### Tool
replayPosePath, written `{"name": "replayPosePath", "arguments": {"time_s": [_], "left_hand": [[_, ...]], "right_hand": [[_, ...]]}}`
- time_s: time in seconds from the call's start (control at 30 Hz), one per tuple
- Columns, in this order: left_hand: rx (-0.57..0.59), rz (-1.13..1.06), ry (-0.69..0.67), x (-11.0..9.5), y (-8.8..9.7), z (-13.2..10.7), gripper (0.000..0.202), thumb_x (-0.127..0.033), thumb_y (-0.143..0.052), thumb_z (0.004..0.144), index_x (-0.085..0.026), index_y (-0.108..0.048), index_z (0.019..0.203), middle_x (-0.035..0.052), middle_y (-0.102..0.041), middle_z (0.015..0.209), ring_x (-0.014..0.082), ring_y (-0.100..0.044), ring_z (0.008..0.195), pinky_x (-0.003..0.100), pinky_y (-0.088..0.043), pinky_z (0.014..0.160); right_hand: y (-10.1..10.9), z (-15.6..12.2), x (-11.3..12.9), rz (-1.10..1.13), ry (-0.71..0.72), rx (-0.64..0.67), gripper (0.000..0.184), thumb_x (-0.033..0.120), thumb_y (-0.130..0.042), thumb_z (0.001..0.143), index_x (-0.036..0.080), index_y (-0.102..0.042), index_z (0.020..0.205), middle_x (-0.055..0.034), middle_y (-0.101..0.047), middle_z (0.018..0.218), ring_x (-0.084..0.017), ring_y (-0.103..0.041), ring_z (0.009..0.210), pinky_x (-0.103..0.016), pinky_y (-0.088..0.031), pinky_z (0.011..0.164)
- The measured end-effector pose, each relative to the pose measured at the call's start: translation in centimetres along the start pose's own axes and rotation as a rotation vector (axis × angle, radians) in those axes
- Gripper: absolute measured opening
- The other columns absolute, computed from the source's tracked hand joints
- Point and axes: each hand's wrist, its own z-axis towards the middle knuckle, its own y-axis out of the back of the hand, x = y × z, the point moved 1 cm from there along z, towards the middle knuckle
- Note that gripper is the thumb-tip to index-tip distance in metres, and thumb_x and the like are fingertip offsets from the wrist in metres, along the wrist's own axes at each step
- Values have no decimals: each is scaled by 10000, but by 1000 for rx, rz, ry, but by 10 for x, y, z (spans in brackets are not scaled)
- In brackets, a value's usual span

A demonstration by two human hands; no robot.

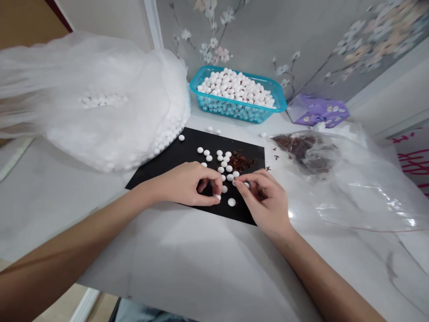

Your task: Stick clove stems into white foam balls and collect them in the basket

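A grey wall printed with pale blossoms rose behind a white marbled desk, and the things on the desk lay around a black sheet. Beyond the black sheet stood a blue plastic basket, heaped with white beads. Against the sheet's upper left edge sat a big clear bag, stuffed with more of the same beads. To the right of the sheet lay a flattened plastic bag, with dark reddish-brown crumbs bunched in its far end. A purple printed packet stood farther off, beyond and to the right of the sheet. A few stray beads rested on the desk just past the sheet's far edge.

On the black sheet itself, loose beads were scattered across the middle, and a small heap of the same reddish-brown bits lay just beside them, toward the sheet's right edge. Both hands reached over the sheet's near edge, their fingertips just beside each other among the beads. The left hand was curled narrow, with one bead held at the tip of its thumb. The right hand had its thumb and forefinger pinched narrow against a bead at their tips, though it was hard to tell whether that bead was actually gripped. Another bead lay on the sheet just below the right hand.
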Motion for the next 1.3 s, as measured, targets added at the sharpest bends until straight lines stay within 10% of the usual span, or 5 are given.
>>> {"name": "replayPosePath", "arguments": {"time_s": [1.3], "left_hand": [[-134,-74,133,3,-16,6,237,-344,-624,723,-217,-502,880,-53,-693,806,72,-491,537,202,-337,552]], "right_hand": [[-2,-3,1,41,102,300,89,149,-529,806,181,-611,805,19,-438,672,-71,-388,513,-205,-318,433]]}}
